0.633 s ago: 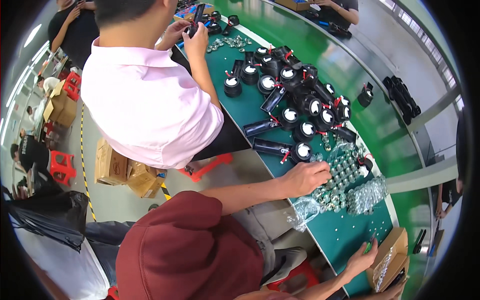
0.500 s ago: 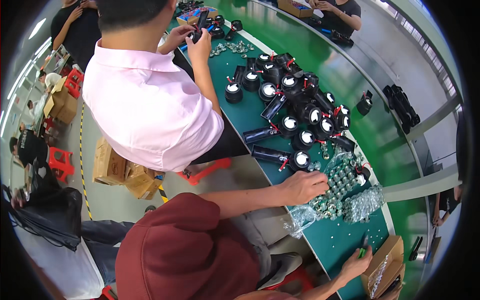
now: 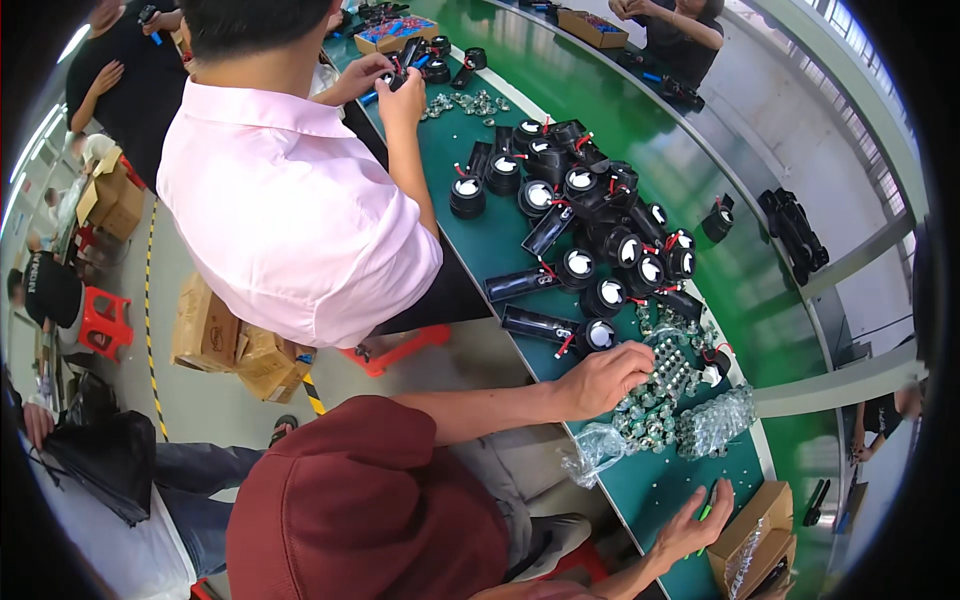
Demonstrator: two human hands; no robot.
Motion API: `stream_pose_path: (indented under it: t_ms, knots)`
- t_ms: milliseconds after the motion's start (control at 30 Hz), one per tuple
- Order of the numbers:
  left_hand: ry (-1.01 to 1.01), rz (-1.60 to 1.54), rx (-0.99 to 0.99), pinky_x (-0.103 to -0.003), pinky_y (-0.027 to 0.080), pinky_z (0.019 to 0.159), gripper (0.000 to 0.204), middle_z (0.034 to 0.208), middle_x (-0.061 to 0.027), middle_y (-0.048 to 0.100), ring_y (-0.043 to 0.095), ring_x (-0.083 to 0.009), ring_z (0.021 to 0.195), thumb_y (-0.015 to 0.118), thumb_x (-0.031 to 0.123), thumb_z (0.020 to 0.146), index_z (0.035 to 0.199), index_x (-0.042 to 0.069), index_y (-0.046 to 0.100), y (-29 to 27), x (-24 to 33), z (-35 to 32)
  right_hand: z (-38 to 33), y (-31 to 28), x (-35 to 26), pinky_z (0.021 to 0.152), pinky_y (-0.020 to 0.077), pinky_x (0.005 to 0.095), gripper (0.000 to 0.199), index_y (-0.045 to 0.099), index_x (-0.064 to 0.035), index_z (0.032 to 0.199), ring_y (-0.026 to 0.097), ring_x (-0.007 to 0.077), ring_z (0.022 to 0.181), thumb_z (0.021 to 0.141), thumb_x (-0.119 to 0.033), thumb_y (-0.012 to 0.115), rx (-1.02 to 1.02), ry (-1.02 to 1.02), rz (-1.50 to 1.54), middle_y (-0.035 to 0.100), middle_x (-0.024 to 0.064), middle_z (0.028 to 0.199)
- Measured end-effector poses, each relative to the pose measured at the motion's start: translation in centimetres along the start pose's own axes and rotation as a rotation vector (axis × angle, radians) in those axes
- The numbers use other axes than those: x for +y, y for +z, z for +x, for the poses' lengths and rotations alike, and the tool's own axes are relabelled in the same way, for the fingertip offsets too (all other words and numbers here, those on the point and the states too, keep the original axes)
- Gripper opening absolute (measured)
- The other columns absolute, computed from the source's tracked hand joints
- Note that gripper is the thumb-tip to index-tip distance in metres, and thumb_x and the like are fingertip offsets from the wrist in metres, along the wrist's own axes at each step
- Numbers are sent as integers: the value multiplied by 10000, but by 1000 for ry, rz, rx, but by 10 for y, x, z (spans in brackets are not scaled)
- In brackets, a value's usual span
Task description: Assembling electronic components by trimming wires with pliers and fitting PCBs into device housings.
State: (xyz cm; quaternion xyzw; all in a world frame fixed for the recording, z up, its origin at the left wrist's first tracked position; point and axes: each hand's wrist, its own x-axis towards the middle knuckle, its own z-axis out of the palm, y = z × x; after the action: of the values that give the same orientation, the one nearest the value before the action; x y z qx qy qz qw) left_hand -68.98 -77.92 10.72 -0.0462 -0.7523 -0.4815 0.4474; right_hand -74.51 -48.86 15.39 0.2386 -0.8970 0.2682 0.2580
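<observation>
Pale lettering marked the back of a black T-shirt [image 3: 50, 290] at far left, and dark print a brown carton [image 3: 205, 325] on the floor. The left hand [image 3: 605, 382] had its fingers bunched at small, round, glassy-metallic parts [image 3: 648, 418] on the green tabletop [image 3: 655, 488]; whether they gripped one could not be told. The right hand [image 3: 692, 522] loosely held a slim green tool [image 3: 708, 508] between its fingers, near an open cardboard box [image 3: 752, 530]. Crinkled clear plastic [image 3: 597, 455] lay beside the parts, black cylindrical housings [image 3: 605, 297] with red wires beyond. A pale bar [image 3: 835, 388] crossed the table's far edge.
</observation>
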Motion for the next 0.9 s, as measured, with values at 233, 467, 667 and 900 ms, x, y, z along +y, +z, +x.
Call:
stream_pose_path:
  t_ms: [233,467,667,900]
  knots:
    - [-63,-99,35,-385,531,709,146,987,-147,605,644,-327,856,664,6,887,1003,-1,577,6,20,6,-6,4,-42,975,468,406,367,605,62,1243,602,318,1127,904,-72,655,-99,-8,231,624,195,1239]
    - [-329,-133,70,-295,524,631,108,875,-102,649,658,-183,722,701,-1,867,970,1,667,-5,21,-10,19,44,-93,775,551,298,544,565,-31,1359,616,227,1073,832,40,678,-219,85,600,564,168,1364]
    - [-564,-354,-67,-230,516,554,99,863,-60,648,646,-97,667,626,44,958,1027,-25,642,4,14,-23,18,58,-96,690,546,296,538,577,-31,1328,657,232,934,811,57,698,-246,72,653,584,182,1341]
    - [-736,-523,-40,-224,482,531,169,830,-53,651,619,-94,644,607,113,991,1062,-38,638,0,32,-17,14,57,-95,724,553,305,484,584,-20,1307,679,202,901,842,-8,714,-232,154,740,625,179,1265]
